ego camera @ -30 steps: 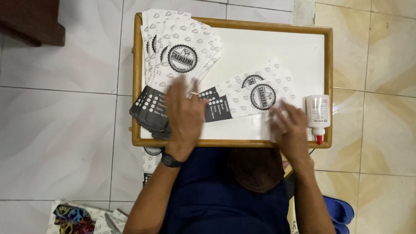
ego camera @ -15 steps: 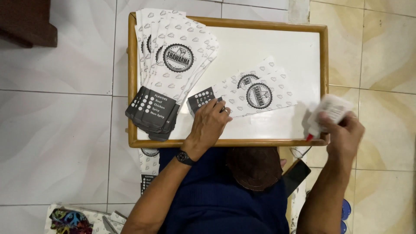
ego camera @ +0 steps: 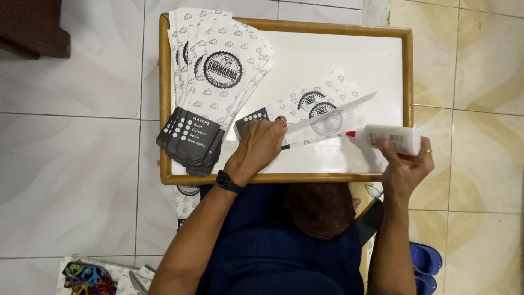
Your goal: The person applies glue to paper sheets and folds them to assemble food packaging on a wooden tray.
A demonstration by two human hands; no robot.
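Fingers (ego camera: 271,130) of the left hand (ego camera: 256,147) now press the paper sleeve (ego camera: 305,112) flat; right hand (ego camera: 404,166), bottle-less a second ago, grips the glue bottle (ego camera: 390,136).

My right hand (ego camera: 406,166), empty beside the tray a second ago, now grips the glue bottle (ego camera: 390,137) and tips it sideways, red tip toward the flat bag (ego camera: 319,112). My left hand (ego camera: 261,146) slides rightward onto that bag, whose long flap now stands lifted.
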